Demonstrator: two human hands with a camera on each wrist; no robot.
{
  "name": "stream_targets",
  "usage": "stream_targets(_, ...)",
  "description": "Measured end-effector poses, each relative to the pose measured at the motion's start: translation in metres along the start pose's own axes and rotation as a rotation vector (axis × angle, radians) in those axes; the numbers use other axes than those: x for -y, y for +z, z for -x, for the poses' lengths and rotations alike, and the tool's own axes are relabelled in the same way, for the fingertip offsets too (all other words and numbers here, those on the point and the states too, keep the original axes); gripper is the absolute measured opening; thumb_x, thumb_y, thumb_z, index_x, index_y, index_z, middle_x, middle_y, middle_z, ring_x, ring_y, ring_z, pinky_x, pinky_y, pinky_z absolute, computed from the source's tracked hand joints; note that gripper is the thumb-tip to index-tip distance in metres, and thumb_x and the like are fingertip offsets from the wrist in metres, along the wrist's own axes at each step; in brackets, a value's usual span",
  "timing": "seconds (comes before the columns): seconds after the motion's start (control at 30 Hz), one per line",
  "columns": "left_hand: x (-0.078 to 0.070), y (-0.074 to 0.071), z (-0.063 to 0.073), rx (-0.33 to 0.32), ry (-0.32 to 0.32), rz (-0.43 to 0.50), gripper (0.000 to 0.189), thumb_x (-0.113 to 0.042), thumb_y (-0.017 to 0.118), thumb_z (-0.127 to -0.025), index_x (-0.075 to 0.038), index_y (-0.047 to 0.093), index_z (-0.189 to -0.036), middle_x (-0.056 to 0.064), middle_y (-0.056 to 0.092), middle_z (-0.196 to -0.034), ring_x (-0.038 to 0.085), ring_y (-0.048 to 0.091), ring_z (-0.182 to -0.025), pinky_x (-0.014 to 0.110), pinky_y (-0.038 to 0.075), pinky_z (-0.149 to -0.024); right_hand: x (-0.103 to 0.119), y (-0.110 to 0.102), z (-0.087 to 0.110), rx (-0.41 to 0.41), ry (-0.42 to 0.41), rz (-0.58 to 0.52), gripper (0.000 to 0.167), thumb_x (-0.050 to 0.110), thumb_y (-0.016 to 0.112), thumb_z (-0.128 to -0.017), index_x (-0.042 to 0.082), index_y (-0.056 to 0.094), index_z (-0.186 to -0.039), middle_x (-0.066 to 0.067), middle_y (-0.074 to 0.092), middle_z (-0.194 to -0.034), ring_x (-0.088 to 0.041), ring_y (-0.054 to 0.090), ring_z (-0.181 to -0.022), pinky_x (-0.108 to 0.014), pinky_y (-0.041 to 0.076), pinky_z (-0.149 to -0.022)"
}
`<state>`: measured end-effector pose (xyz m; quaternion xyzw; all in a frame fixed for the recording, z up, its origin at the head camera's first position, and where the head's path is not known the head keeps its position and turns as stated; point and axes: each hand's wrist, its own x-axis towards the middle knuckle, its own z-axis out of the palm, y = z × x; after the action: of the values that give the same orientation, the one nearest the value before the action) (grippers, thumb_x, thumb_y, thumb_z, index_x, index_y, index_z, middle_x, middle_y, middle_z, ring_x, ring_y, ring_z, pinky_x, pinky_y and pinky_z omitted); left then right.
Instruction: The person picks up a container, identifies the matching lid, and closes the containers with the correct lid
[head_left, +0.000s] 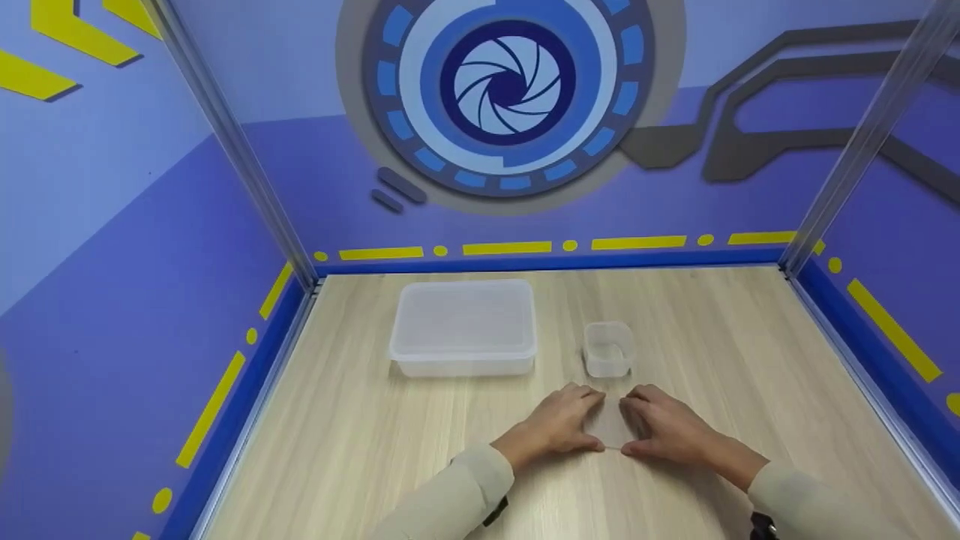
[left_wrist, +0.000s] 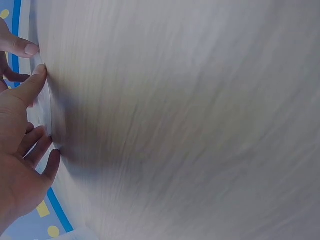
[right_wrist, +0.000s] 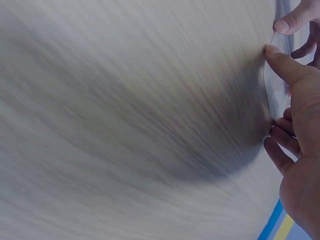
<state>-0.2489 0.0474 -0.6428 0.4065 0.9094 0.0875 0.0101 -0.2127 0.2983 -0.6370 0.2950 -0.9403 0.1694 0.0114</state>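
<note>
A small, flat, clear plastic lid (head_left: 611,424) lies at table level between both hands. My left hand (head_left: 559,421) holds its left side, thumb at the near corner and fingertips farther back. On the opposite side my right hand (head_left: 669,427) grips the lid in the same manner, the two thumbs close together at the near edge. In the left wrist view the lid's thin edge (left_wrist: 48,107) shows between thumb and fingers. A small clear square container (head_left: 608,351), with no lid on it, stands just beyond the hands.
A larger translucent plastic box (head_left: 464,324) with its lid on stands at the back left of the wooden table (head_left: 360,442). Blue-purple printed panels (head_left: 300,180) with metal corner posts (head_left: 232,135) enclose the table at the back and sides.
</note>
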Motion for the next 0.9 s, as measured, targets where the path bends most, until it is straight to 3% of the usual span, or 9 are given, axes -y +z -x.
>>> stream_targets(0.4,-0.0001,0.0012,-0.0012,-0.013,0.007,-0.020,0.086,-0.062,0.080,-0.087,-0.014,0.055,-0.153,-0.005,0.059,-0.148,0.012,0.056,-0.129,0.024,0.046,-0.106,-0.0004,0.0019,-0.0012,-0.026,0.003,0.023,0.076,0.052,0.091,-0.081,-0.003,0.070,-0.128,-0.004,0.062,-0.122,-0.022,0.062,-0.111,-0.046,0.057,-0.089)
stream_targets(0.67,0.0001,0.0023,0.0026,-0.012,0.000,-0.025,0.086,-0.062,0.080,-0.088,-0.015,0.054,-0.154,-0.005,0.058,-0.149,0.012,0.055,-0.130,0.025,0.047,-0.105,0.0031,0.0032,-0.0034,0.009,0.045,0.021,0.076,0.053,0.090,-0.080,-0.001,0.070,-0.129,-0.005,0.062,-0.123,-0.024,0.062,-0.112,-0.048,0.057,-0.092)
stream_targets(0.9,-0.0018,0.0026,0.0011,-0.018,0.008,-0.028,0.084,-0.063,0.079,-0.088,-0.015,0.055,-0.153,-0.007,0.058,-0.148,0.010,0.055,-0.128,0.024,0.047,-0.104,0.0011,0.0005,-0.0008,-0.014,0.013,0.025,0.076,0.053,0.091,-0.080,-0.002,0.070,-0.128,-0.005,0.062,-0.122,-0.023,0.062,-0.110,-0.047,0.057,-0.088)
